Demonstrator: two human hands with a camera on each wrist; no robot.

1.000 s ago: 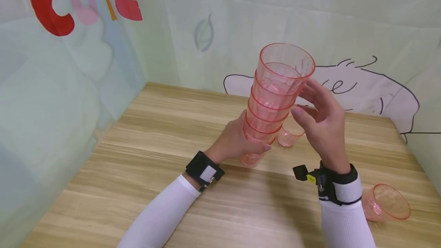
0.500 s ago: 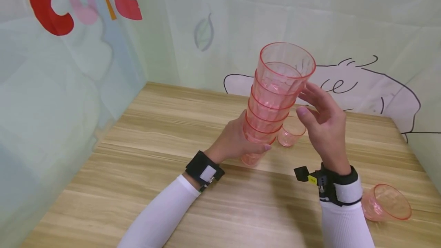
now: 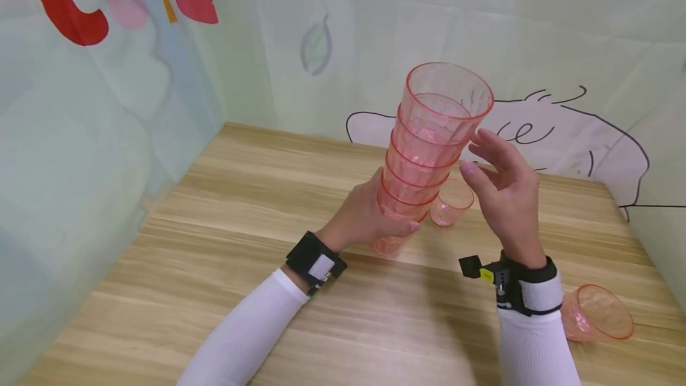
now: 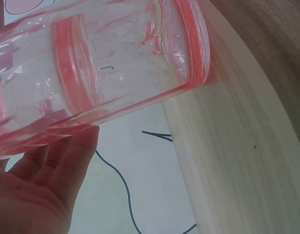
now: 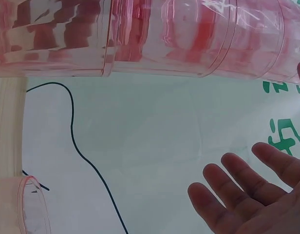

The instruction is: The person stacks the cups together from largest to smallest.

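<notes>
In the head view my left hand grips a tall stack of clear pink plastic cups near its lower end. The stack is held above the table, tilted with its open top up and to the right. My right hand is raised beside the upper part of the stack, fingers loosely bent. From the right wrist view, the right fingers are spread and apart from the stack. The left wrist view shows the left fingers against the cups' side; its thumb is hidden there.
A single pink cup stands on the wooden table, behind the stack. Another pink cup sits tilted at the right, partly behind the right forearm. Printed cloth walls enclose the table at the back and sides.
The right thumb has drawn back slightly from the stack. The left hand keeps its grip on the stack almost unmoved. The head view has shifted a little.
</notes>
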